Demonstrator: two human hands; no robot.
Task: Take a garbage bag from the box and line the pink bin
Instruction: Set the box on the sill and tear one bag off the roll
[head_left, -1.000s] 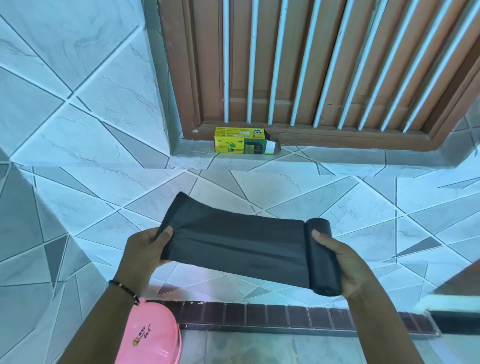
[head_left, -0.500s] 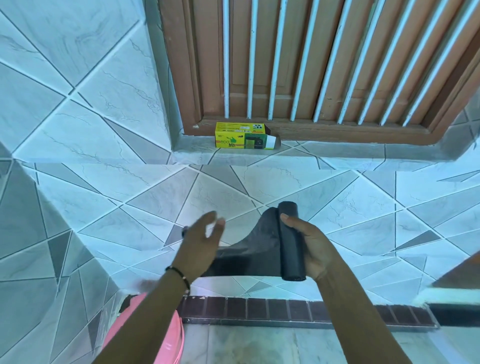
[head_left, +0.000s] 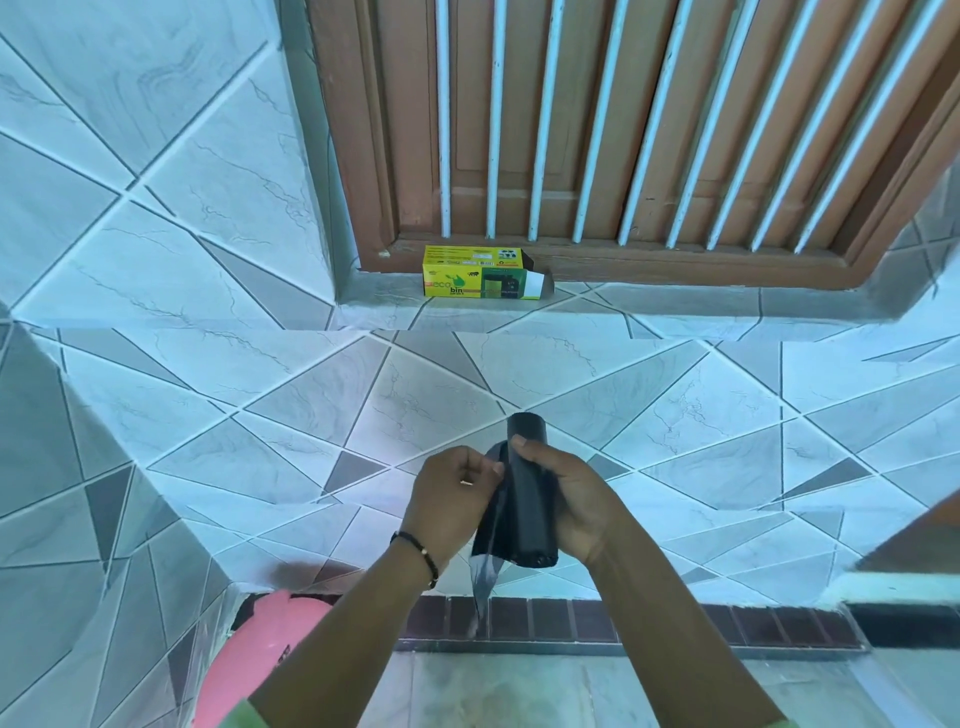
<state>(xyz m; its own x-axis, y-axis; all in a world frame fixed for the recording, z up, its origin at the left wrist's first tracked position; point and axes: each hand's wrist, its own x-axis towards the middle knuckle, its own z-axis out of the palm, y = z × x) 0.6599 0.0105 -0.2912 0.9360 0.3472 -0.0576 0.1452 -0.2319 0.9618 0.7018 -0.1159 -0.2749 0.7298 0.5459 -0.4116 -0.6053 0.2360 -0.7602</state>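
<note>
My right hand grips a black roll of garbage bags, held upright in front of the tiled wall. My left hand pinches the loose bag right beside the roll, and that sheet hangs down limp below both hands. The yellow-green bag box lies on the window sill with its right end flap open. Part of the pink bin shows at the lower left, partly behind my left forearm.
A brown wooden window with white bars stands above the sill. A dark brick-patterned strip runs along the wall's foot. A brown and white edge juts in at the right.
The bag was stretched wide between my hands. My left hand let go of the far end and moved in next to the roll, and the sheet now hangs down.
</note>
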